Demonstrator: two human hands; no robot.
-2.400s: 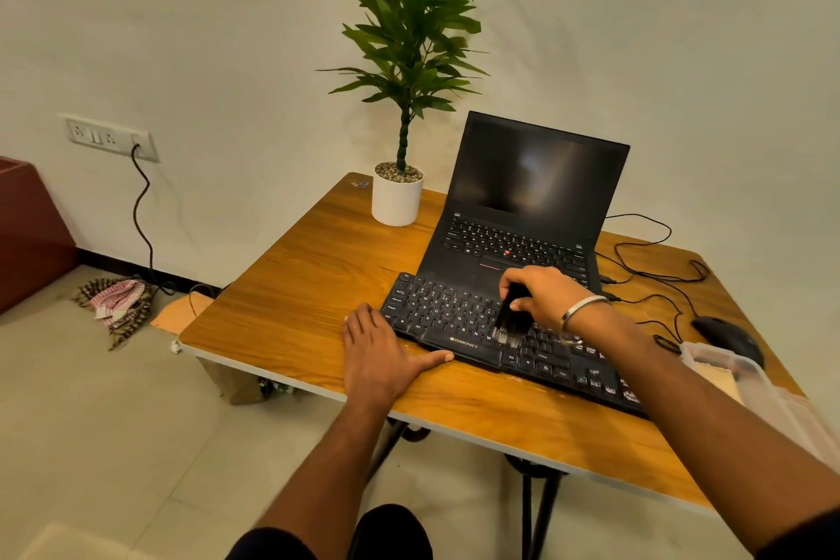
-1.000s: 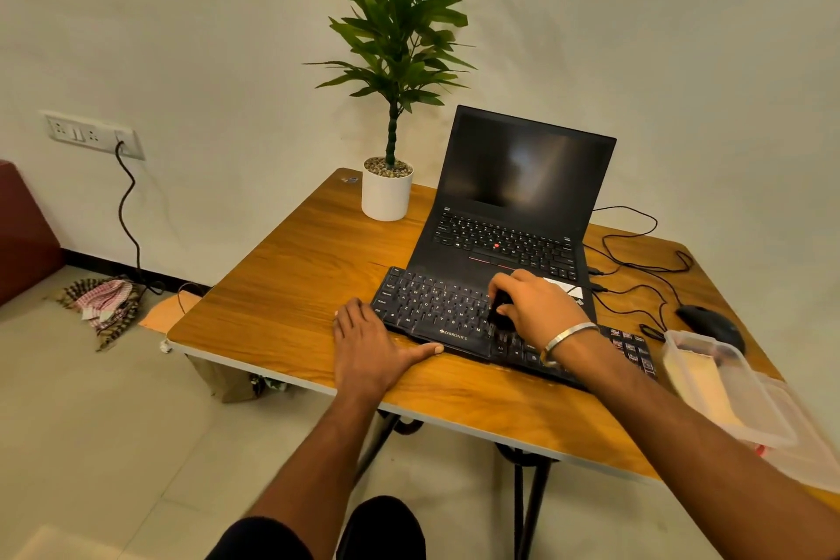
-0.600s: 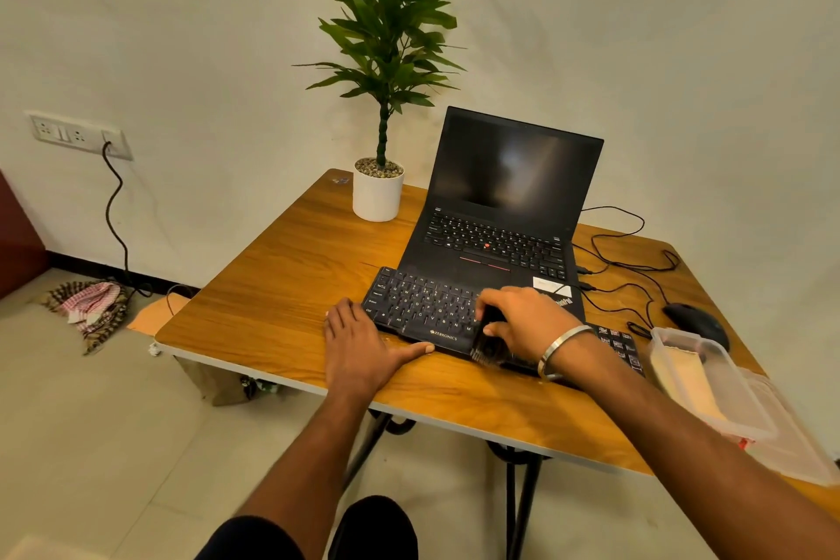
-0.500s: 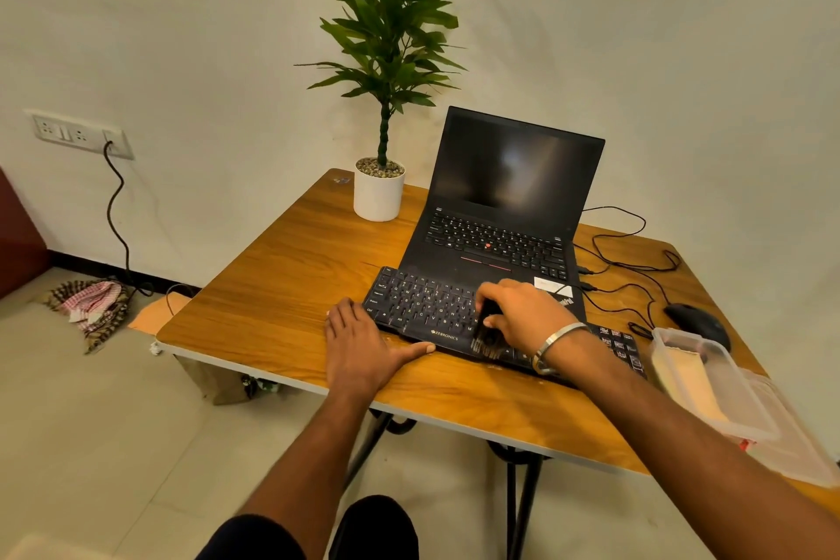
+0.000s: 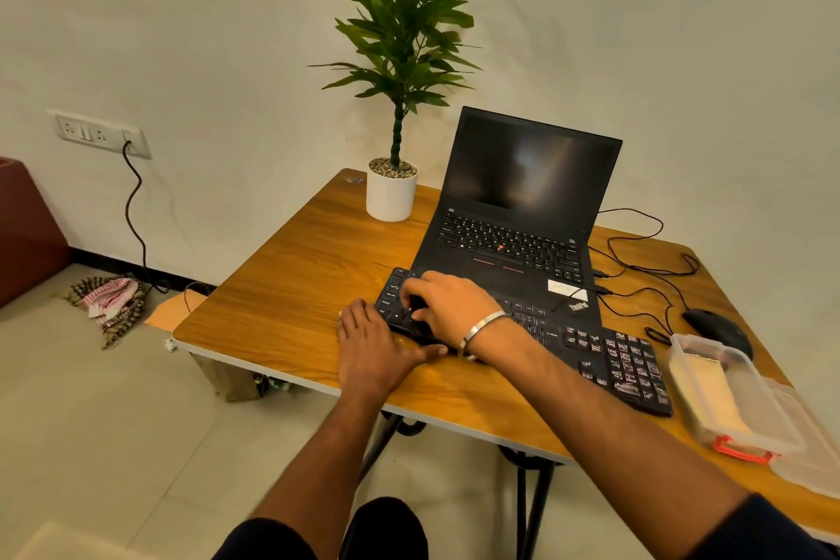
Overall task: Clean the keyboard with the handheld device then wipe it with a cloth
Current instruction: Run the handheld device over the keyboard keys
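With our left hand (image 5: 370, 352) flat beside the keyboard (image 5: 604, 352), our right hand (image 5: 447, 307) curls over its left end around what seems the brush, so wiping remains undone.

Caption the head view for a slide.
Right hand brushes the left end of the black keyboard while the left hand rests flat beside it.

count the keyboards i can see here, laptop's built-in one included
2: the external black keyboard lies on the table's near side under both hands; the laptop's built-in keyboard sits behind it, below the dark screen. None seems hidden.
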